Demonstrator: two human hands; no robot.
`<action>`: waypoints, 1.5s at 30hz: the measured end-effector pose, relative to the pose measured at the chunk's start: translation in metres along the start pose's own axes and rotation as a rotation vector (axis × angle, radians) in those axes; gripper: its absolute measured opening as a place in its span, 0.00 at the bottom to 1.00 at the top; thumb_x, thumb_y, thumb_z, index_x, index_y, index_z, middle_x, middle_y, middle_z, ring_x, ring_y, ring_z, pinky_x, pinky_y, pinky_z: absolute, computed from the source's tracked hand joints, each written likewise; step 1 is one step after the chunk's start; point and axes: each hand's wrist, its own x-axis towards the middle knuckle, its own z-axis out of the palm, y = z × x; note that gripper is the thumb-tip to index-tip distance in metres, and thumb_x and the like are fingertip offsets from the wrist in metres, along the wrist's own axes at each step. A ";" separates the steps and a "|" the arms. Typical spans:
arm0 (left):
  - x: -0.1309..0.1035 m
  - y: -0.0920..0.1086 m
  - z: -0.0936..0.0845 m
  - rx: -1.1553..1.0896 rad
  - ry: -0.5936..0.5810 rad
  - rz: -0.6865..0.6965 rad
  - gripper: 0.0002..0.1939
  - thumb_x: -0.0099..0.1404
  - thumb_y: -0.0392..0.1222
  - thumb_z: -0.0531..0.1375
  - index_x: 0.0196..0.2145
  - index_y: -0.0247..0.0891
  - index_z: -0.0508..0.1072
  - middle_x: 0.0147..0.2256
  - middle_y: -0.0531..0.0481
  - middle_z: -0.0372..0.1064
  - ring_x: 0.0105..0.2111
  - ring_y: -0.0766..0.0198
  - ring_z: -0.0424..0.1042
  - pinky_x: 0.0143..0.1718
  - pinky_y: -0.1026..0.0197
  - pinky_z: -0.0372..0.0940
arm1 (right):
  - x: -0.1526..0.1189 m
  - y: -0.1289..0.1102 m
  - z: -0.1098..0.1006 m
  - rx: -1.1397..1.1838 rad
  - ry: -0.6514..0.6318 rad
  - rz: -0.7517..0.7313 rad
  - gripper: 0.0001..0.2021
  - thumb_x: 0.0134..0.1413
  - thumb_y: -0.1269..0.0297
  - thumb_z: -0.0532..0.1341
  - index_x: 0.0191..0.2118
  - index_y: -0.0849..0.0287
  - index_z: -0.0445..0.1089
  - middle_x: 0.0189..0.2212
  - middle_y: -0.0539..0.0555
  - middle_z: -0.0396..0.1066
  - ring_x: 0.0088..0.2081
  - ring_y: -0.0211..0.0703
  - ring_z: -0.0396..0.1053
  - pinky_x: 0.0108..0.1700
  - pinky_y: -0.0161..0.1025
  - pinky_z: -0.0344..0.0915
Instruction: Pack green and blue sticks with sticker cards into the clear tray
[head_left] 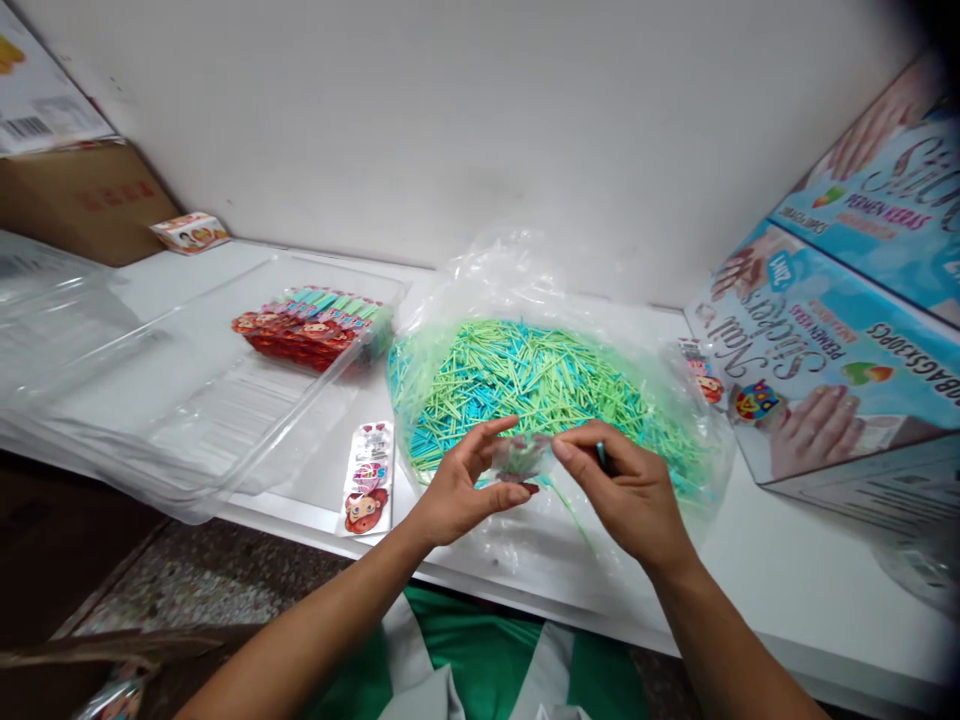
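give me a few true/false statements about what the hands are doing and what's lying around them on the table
1. Both hands pinch a small clear packet between them. True: the left hand and right hand hold the small clear packet over the open bag.
2. The sticks in the big plastic bag are red and yellow. False: the sticks are green and blue.
3. A finished sticker packet lies on the table left of the left hand. True.
4. The clear tray holds nothing. False: a row of packets lies in it.
5. The printed cartons stand on the left. False: the printed cartons are on the right.
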 end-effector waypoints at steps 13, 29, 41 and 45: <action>0.002 0.003 -0.016 0.098 0.072 0.077 0.08 0.57 0.40 0.65 0.33 0.35 0.72 0.32 0.49 0.70 0.34 0.65 0.70 0.39 0.61 0.65 | 0.023 -0.009 0.006 0.140 -0.025 0.072 0.04 0.54 0.63 0.62 0.32 0.56 0.72 0.26 0.48 0.70 0.27 0.34 0.62 0.28 0.32 0.58; 0.000 0.112 -0.095 0.542 0.563 0.321 0.11 0.58 0.46 0.63 0.35 0.36 0.76 0.27 0.51 0.71 0.26 0.67 0.67 0.27 0.65 0.63 | 0.058 -0.030 0.041 0.298 0.049 0.059 0.05 0.54 0.61 0.62 0.33 0.55 0.71 0.20 0.44 0.61 0.22 0.31 0.55 0.24 0.30 0.55; 0.055 0.202 -0.376 1.310 0.994 -0.062 0.16 0.63 0.38 0.56 0.48 0.30 0.68 0.28 0.55 0.64 0.26 0.70 0.61 0.31 0.65 0.60 | 0.053 0.014 0.031 0.021 0.077 0.304 0.09 0.53 0.55 0.62 0.34 0.55 0.70 0.21 0.46 0.61 0.23 0.34 0.56 0.23 0.31 0.55; 0.081 0.199 -0.408 1.455 0.957 -0.194 0.18 0.62 0.40 0.58 0.48 0.28 0.68 0.32 0.51 0.69 0.31 0.66 0.62 0.39 0.61 0.59 | 0.051 0.026 0.031 -0.055 0.102 0.382 0.11 0.52 0.53 0.62 0.34 0.55 0.70 0.21 0.47 0.62 0.23 0.34 0.57 0.22 0.31 0.55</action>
